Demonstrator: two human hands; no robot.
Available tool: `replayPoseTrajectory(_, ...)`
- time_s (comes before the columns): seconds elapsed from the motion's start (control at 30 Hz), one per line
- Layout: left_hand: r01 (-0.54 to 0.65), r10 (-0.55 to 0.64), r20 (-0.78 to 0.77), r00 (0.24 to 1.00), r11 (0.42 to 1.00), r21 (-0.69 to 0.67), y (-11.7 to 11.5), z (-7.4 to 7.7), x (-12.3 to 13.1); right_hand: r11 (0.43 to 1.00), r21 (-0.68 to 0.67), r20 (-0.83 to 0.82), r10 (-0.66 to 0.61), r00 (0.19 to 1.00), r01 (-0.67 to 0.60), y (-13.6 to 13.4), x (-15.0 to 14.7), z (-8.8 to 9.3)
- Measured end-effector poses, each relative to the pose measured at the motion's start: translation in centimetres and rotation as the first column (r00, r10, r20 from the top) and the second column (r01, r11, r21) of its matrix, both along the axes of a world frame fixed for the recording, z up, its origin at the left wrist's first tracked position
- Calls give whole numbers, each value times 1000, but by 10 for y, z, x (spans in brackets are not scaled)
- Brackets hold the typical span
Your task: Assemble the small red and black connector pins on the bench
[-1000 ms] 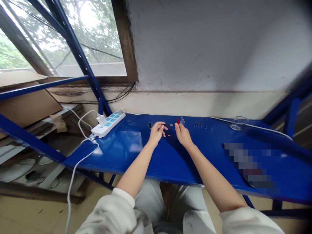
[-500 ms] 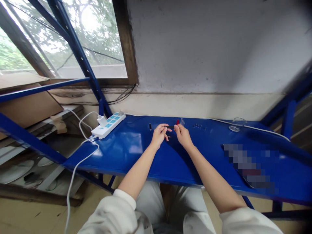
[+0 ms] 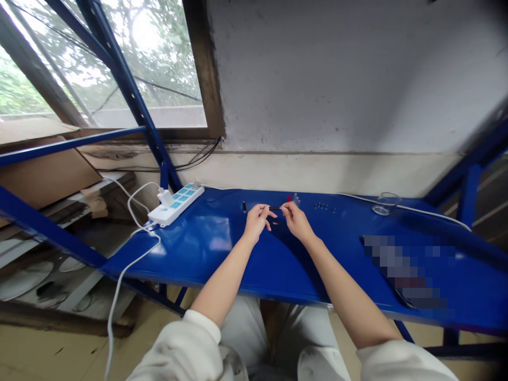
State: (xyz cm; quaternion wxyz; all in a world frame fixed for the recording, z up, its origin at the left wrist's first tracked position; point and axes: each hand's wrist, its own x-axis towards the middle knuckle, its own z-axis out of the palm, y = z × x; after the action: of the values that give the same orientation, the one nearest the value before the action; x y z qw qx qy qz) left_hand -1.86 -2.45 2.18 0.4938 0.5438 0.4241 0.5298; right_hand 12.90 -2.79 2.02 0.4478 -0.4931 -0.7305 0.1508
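Observation:
A thin black pen-like rod (image 3: 275,208) is held level above the blue table, one end in each hand. My left hand (image 3: 256,221) pinches its left end, with the other fingers partly spread. My right hand (image 3: 296,220) is closed on its right end. Left of my left hand stands a short black cylinder (image 3: 244,206). Just beyond my right hand are a small red piece (image 3: 289,198) and clear plastic pieces (image 3: 296,199). A small pointed piece (image 3: 275,223) lies on the table beneath the rod, too small to name.
Several tiny pieces (image 3: 324,206) lie in a row on the blue table (image 3: 278,264). A clear round container (image 3: 381,208) stands at the back right, near a cable. A blurred flat dark object (image 3: 400,270) lies right. A white power strip (image 3: 177,205) sits left.
My hands have drawn slightly apart, and more of the black rod shows between them. Things on the table lie as before.

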Motion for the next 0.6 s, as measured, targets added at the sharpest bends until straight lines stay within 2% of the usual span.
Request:
replayPoseTrajectory(0.37,-134,133,-17,991,991,-31,5,-5,0,998,27,-63,62,996,-61,4,-2,-6)
replayPoseTrajectory(0.6,-189,195,-81,977,979,78,7,-10,-1,999,26,14,47,999,-48,6,-2,-10)
